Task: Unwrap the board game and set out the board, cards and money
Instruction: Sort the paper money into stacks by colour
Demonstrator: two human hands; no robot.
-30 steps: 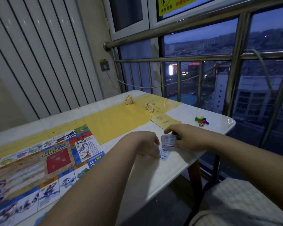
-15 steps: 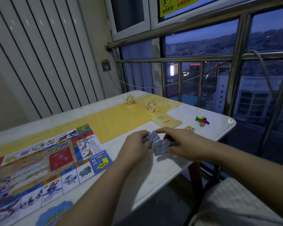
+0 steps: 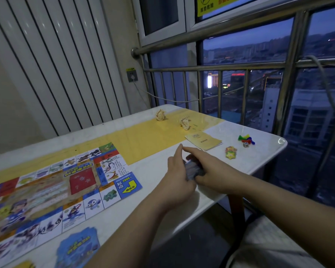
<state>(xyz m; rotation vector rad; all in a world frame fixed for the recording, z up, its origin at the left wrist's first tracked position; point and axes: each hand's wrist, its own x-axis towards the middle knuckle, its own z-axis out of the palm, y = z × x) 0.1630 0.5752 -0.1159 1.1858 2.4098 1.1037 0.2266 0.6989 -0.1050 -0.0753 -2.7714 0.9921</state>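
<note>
The colourful game board [image 3: 52, 192] lies unfolded on the left of the white table [image 3: 155, 225]. A blue stack of cards [image 3: 79, 246] sits at the near edge by the board. Both hands meet over the table's right half around a small bundle of play money [image 3: 192, 170]. My left hand [image 3: 177, 176] grips the bundle from the left with its fingers raised. My right hand [image 3: 207, 167] grips it from the right. Most of the bundle is hidden between them.
A yellow booklet [image 3: 203, 141] lies beyond the hands. A small green-yellow card pack [image 3: 230, 152], coloured pawns [image 3: 246, 138] and a die [image 3: 245, 145] sit near the right corner. Two crumpled wrappers [image 3: 160, 115] [image 3: 185, 123] rest on the yellow strip. A metal railing [image 3: 220, 66] runs behind.
My left hand lifted from a note lying on the table and joined my right hand on the money bundle. Both hands now hold it together, slightly farther from me.
</note>
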